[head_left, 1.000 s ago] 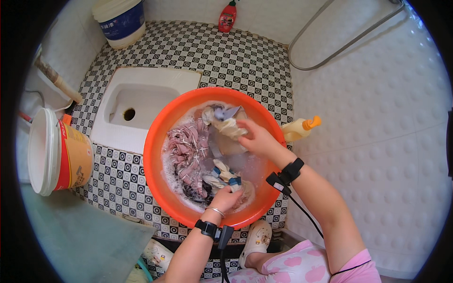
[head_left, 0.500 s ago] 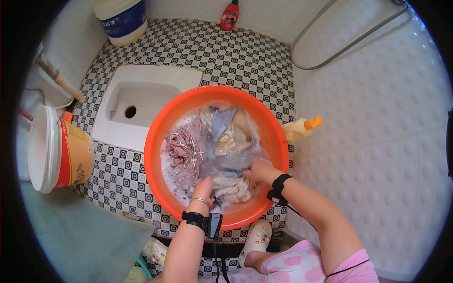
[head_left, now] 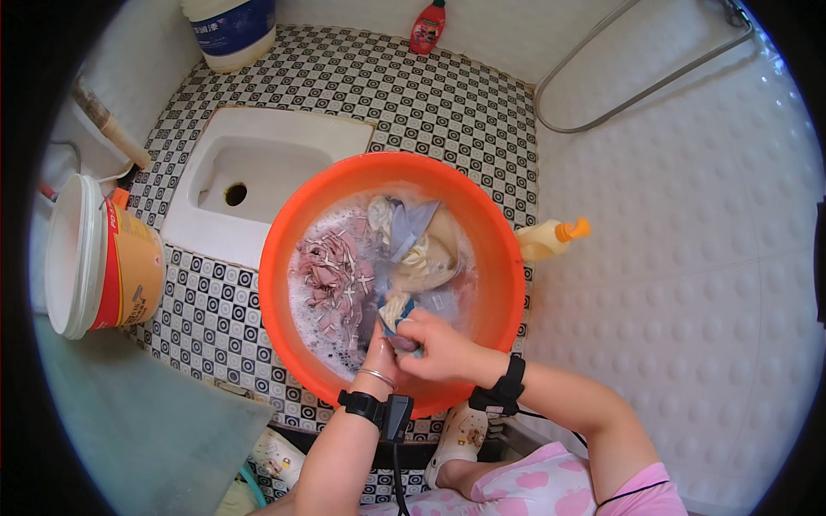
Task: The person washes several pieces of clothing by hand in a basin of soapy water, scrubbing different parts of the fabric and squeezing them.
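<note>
Over the near side of a large orange tub [head_left: 503, 292], both my hands are close together on a wet cream-and-blue garment [head_left: 394, 311]. My right hand [head_left: 437, 347] is closed in a fist around it. Against its lower left side, my left hand [head_left: 379, 354] grips it too, its fingers partly hidden behind the right hand. In the sudsy water [head_left: 440, 303] below lie a bunched pink garment [head_left: 331, 273] with white trim, on the left, and cream and grey-blue cloth [head_left: 411, 225] towards the far side.
A squat toilet [head_left: 258, 232] is set in the checked floor left of the tub. A pump bottle [head_left: 542, 241] stands against the tub's right. White-and-orange bucket [head_left: 129, 267] at left, blue-banded bucket [head_left: 232, 34] and red bottle [head_left: 428, 27] at the back. A shower hose [head_left: 632, 99] hangs right.
My right hand has moved left and nearer to meet my left hand. The cream-and-blue garment has come up out of the water between them. The view has shifted slightly.
</note>
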